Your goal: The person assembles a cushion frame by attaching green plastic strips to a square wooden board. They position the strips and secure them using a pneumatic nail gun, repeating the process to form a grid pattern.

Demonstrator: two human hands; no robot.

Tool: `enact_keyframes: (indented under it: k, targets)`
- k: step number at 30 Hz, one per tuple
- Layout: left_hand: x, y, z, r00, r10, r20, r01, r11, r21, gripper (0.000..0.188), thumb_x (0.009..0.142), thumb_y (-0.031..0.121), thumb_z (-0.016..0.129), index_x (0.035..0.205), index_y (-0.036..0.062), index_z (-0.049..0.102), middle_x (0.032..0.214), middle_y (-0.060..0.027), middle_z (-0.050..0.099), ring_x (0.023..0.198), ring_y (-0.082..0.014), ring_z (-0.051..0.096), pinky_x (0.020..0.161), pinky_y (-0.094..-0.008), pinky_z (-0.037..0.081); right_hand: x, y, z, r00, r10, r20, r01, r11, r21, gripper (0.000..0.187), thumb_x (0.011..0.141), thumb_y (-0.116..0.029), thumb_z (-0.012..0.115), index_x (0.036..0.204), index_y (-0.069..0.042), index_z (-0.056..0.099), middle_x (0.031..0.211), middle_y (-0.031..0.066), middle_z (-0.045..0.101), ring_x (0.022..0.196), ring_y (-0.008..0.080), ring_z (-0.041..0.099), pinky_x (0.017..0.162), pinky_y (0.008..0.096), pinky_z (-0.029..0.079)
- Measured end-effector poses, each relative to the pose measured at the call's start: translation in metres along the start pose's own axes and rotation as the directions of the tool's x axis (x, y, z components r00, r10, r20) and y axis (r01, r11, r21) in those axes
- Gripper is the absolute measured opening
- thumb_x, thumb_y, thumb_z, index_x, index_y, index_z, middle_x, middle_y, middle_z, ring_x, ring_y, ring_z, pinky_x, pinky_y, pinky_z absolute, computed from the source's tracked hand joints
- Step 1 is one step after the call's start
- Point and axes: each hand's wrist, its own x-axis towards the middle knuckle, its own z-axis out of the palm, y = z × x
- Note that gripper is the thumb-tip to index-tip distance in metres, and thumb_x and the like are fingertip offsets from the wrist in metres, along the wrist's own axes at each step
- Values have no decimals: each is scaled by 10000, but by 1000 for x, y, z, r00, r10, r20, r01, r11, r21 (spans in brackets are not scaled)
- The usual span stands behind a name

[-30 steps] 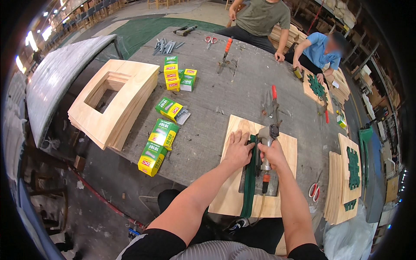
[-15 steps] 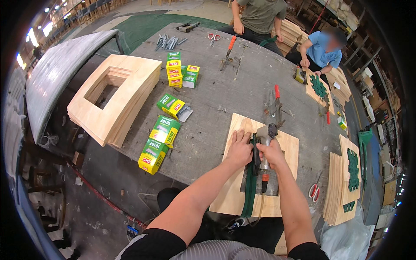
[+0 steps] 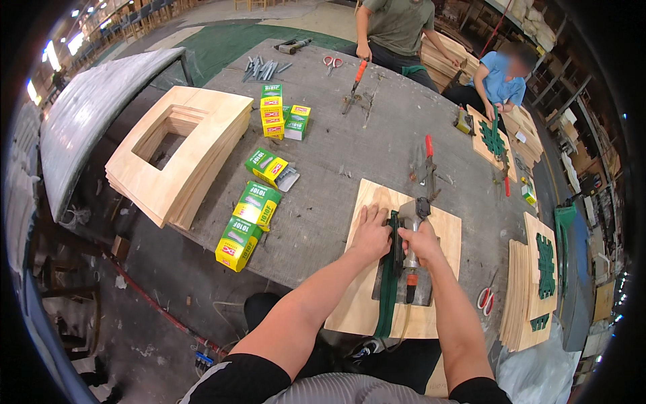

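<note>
We wear: grey finely striped shirt front (image 3: 356, 390) | short black fabric sleeves (image 3: 252, 377) at both sides of the shirt front | black trousers (image 3: 414, 360) beyond it | dark-and-white shoe (image 3: 367, 348) farther beyond it | left hand (image 3: 370, 236), right hand (image 3: 422, 244) bare

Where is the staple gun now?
Right of centre in the head view, the staple gun is in the right hand, just right of the green strap.

Overexposed white lights (image 3: 52, 56) glare at upper left; the broad grey tabletop (image 3: 323, 158) looks evenly lit; straight edges bend toward the black rim.
</note>
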Motion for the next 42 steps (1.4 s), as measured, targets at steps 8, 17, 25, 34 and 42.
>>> enact_keyframes:
  k: [8, 17, 25, 34, 42]
  targets:
    - [-3, 5, -3, 999, -1, 32, 2, 1000, -20, 269, 812, 237, 737, 1033, 97, 802, 1467, -176, 485, 1462, -397, 340, 1244, -572, 185, -3, 7, -8, 998, 21, -58, -21, 1000, 1, 285, 909, -5, 687, 1155, -24, 544, 777, 32, 604, 512, 111, 535, 421, 295, 443]
    - [1, 10, 7, 999, 23, 25, -21, 999, -49, 281, 803, 207, 719, 1042, 82, 799, 1488, -213, 477, 1467, -419, 333, 1244, -585, 187, -6, 16, -36, 998, 54, -26, -54, 998, 10, 208, 906, -45, 705, 1076, -59, 585, 799, 31, 616, 536, 129, 565, 447, 299, 465]
    - [12, 19, 26, 962, -273, 3, 239, 836, -494, 780, 814, 77, 552, 1537, -104, 324, 1634, -322, 244, 1556, -433, 164, 1299, -444, 100, -2, 41, -139, 988, -103, -118, 121, 980, 158, 237, 932, -182, 702, 1127, -57, 653, 938, 55, 695, 773, 185, 680, 658, 360, 562]
    - [-2, 4, 11, 999, 44, -31, -46, 996, -79, 417, 696, 288, 686, 1012, 45, 810, 1480, -319, 434, 1500, -504, 214, 1259, -647, 17, 80, 26, -52, 942, -335, -14, 317, 902, -294, 277, 940, -184, 702, 1167, -40, 638, 973, 85, 692, 809, 211, 675, 693, 377, 559]
    - [-1, 6, 15, 992, 84, -94, -87, 996, -29, 379, 695, 309, 680, 979, 106, 824, 1436, -278, 492, 1481, -476, 267, 1248, -668, 11, 88, 26, -32, 917, -399, 0, 374, 859, -349, 312, 948, -186, 702, 1202, -24, 625, 1005, 112, 690, 840, 234, 671, 725, 393, 556]
